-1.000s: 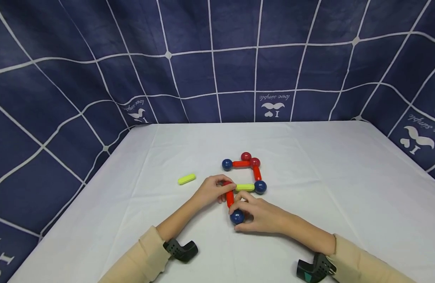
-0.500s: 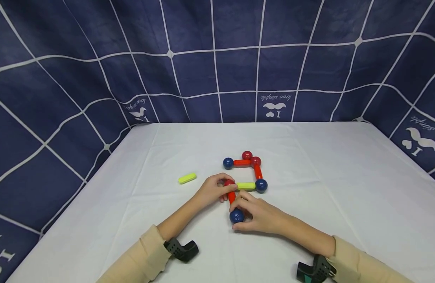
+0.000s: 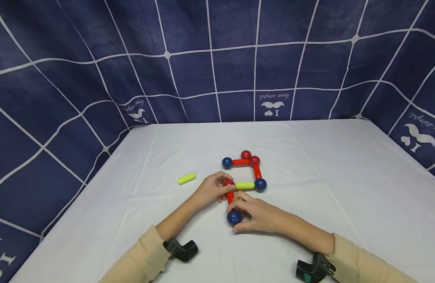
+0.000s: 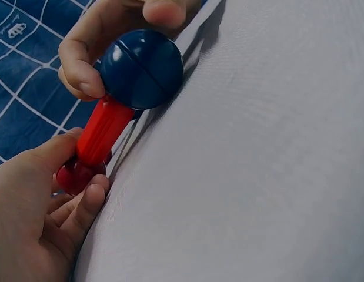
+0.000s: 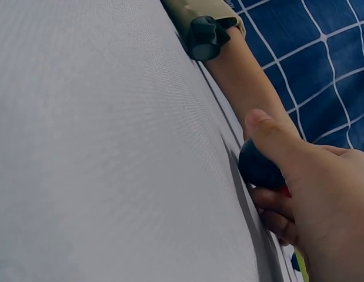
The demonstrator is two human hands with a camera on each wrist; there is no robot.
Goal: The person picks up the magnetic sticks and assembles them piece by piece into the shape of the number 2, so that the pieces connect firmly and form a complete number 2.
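In the head view my left hand (image 3: 210, 190) pinches a red ball (image 3: 229, 182) between thumb and fingers. From that ball a red rod (image 3: 230, 197) runs toward me to a blue ball (image 3: 234, 217), which my right hand (image 3: 258, 214) grips by its sides. The left wrist view shows the same blue ball (image 4: 143, 69) touching the rod's end. A yellow-green rod (image 3: 245, 186) leads right from the pinched red ball to another blue ball (image 3: 260, 184). In the right wrist view, my right hand (image 5: 323, 200) partly covers the gripped ball (image 5: 259, 164).
Beyond the hands, a red rod (image 3: 257, 171) joins a red ball (image 3: 254, 160), then another red rod (image 3: 241, 162) ending at a blue ball (image 3: 227, 163). One more red ball (image 3: 246, 154) sits behind. A loose yellow-green rod (image 3: 186, 179) lies left on the white cloth (image 3: 309, 157).
The near blue ball has shifted slightly left with my right hand, swinging the near end of the red rod. My left hand keeps its hold on the red ball, which shows more now.
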